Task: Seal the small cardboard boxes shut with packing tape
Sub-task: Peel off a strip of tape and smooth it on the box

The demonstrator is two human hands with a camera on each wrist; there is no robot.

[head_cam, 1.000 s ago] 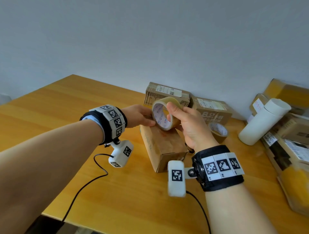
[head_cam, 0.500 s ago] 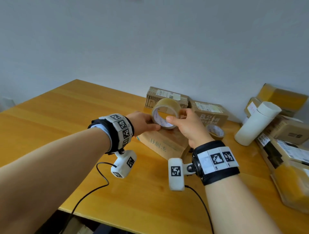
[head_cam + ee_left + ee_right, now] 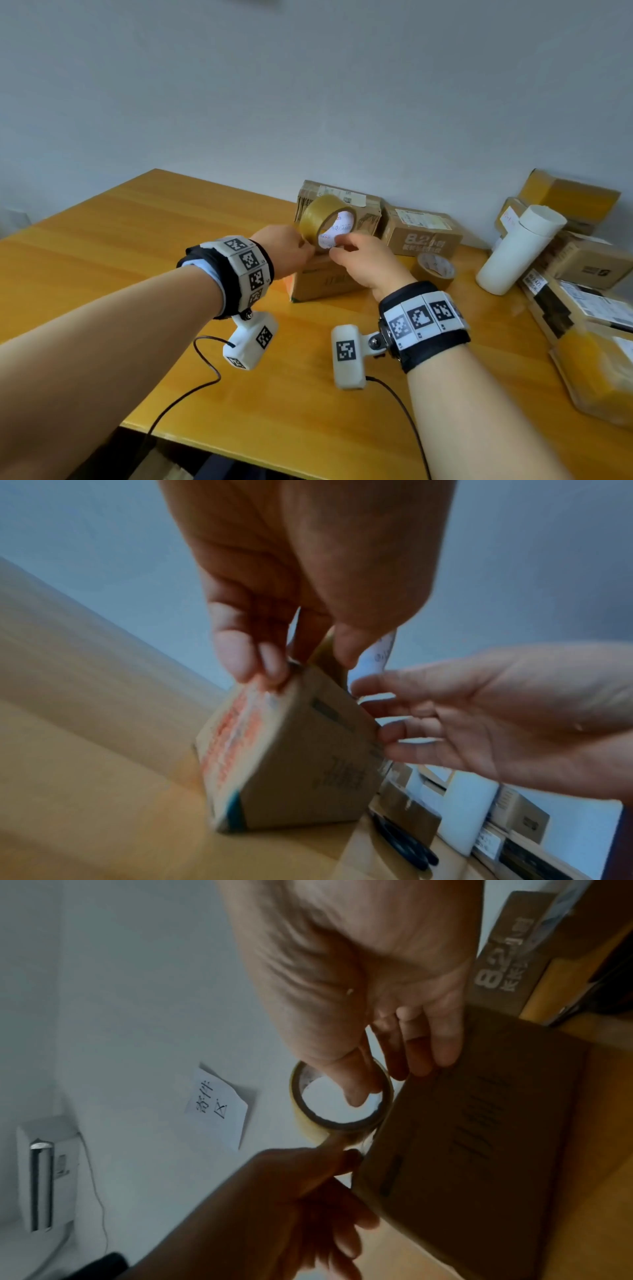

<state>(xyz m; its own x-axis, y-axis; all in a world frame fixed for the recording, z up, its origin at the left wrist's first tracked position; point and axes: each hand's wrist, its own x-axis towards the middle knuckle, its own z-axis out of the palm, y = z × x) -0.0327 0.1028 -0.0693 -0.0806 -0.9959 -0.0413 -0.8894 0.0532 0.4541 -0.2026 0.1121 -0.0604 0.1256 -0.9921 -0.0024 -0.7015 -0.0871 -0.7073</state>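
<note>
Right hand [image 3: 364, 265] grips tape roll [image 3: 327, 222] atop box [image 3: 325, 282] on counter [image 3: 102, 240], left hand [image 3: 286, 251] pinching at the box's top edge; spare roll [image 3: 435, 270], white cylinder [image 3: 517, 251] and stacked parcels [image 3: 423, 231] crowd the right

Yellowish-tan tape [image 3: 317, 214] with white core, held above brown box [image 3: 323, 282] printed orange at left end; black-and-white checkered wristbands [image 3: 246, 265].
</note>
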